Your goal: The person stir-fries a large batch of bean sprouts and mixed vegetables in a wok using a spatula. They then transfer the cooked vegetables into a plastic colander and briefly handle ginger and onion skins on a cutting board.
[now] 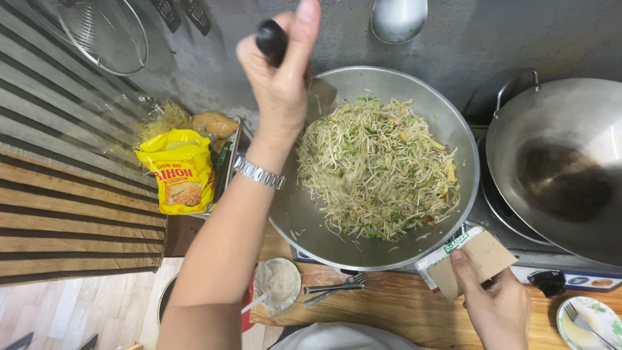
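Note:
My left hand (280, 84) is raised over the left rim of a large steel wok (304, 223) and grips the black handle (271, 40) of a spatula whose blade dips into the pan. The wok is full of thin noodles (376, 168) mixed with bean sprouts and green bits. A metal watch (259, 174) sits on that wrist. My right hand (495, 310) holds a folded piece of brown carton (484, 258) against the wok's near right edge, by the stove.
A second, empty wok (564, 162) stands on the right burner. A yellow noodle packet (181, 172) lies on a tray to the left. Two forks (334, 286), a small bowl (278, 282) and a patterned plate with a fork (589, 321) rest on the wooden counter. A strainer (107, 32) hangs at top left.

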